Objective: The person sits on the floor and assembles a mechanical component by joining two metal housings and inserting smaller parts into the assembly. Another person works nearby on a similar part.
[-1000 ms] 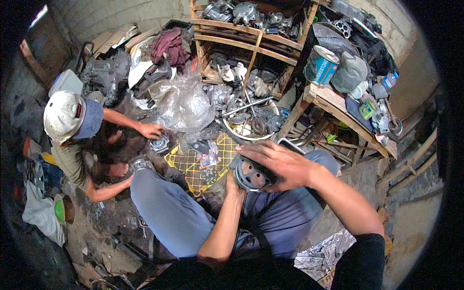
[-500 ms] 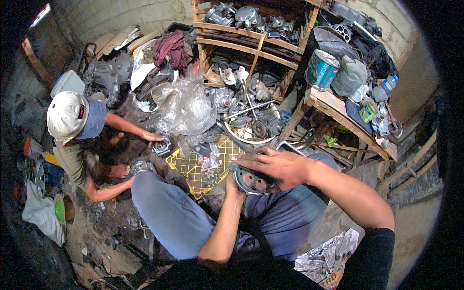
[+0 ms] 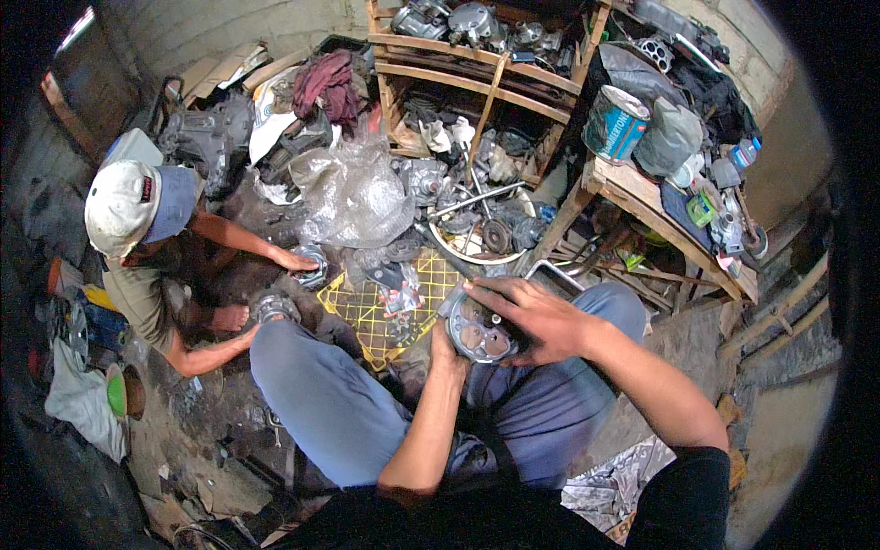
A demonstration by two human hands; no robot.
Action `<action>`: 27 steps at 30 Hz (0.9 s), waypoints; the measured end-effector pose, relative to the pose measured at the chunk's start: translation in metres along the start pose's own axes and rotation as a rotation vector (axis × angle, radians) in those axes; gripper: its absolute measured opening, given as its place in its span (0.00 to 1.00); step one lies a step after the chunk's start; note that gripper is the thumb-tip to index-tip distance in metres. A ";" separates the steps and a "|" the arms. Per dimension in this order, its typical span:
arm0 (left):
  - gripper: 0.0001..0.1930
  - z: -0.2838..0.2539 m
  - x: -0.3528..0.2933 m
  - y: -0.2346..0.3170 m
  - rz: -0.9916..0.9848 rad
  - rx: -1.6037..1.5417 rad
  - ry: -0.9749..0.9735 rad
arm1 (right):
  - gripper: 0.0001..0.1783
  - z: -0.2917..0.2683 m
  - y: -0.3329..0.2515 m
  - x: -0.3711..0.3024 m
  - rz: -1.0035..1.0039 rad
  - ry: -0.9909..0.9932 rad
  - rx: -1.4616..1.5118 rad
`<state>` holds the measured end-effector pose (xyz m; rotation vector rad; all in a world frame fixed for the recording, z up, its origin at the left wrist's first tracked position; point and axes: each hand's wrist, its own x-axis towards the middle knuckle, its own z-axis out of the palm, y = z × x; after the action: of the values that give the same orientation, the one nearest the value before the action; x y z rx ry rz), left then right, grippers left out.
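A round silver metal machine part (image 3: pixel 482 337) with several round openings in its face is held above my lap, between my knees. My left hand (image 3: pixel 446 346) grips its left side from below, with the fingers partly hidden behind it. My right hand (image 3: pixel 533 316) curves over its upper right edge, fingers bent round the rim. Beyond my hands, small metal pieces and plastic packets (image 3: pixel 401 298) lie on a yellow grid crate (image 3: pixel 359 321).
At the left a crouching co-worker in a cap (image 3: pixel 124 211) touches metal parts (image 3: pixel 310 264) on the floor. Clear plastic wrap (image 3: pixel 353 197) and a round tub (image 3: pixel 445 243) of parts lie ahead. A wooden bench (image 3: pixel 632 188) with a blue can (image 3: pixel 616 124) stands right, a wooden shelf (image 3: pixel 477 78) behind.
The round part has tilted so more of its holed face shows. My right hand has shifted slightly right and down along its rim, uncovering the top. The co-worker's hands stay about the same.
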<state>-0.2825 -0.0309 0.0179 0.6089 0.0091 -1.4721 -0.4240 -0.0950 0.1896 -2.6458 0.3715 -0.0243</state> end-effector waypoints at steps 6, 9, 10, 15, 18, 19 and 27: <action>0.27 -0.012 0.002 -0.004 -0.022 -0.024 0.032 | 0.66 0.052 -0.017 -0.003 0.196 0.342 0.153; 0.26 -0.016 0.004 -0.006 -0.003 -0.067 0.046 | 0.68 0.065 -0.016 -0.004 0.218 0.447 0.192; 0.26 -0.017 0.004 -0.006 0.009 -0.095 0.044 | 0.70 0.066 -0.017 -0.003 0.211 0.474 0.216; 0.27 -0.004 -0.005 0.000 -0.062 -0.011 0.076 | 0.70 0.043 -0.013 -0.007 0.150 0.349 0.242; 0.27 0.002 -0.010 0.006 -0.012 0.028 0.063 | 0.69 0.014 -0.013 -0.006 0.079 0.215 0.260; 0.27 0.006 -0.011 0.006 -0.014 0.034 0.050 | 0.69 0.009 -0.013 -0.006 0.072 0.200 0.261; 0.25 0.041 -0.027 0.017 -0.100 0.005 0.033 | 0.71 -0.008 -0.008 -0.005 0.111 0.250 0.282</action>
<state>-0.2843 -0.0219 0.0692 0.6441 0.0626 -1.5591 -0.4277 -0.0910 0.2007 -2.3432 0.5530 -0.3484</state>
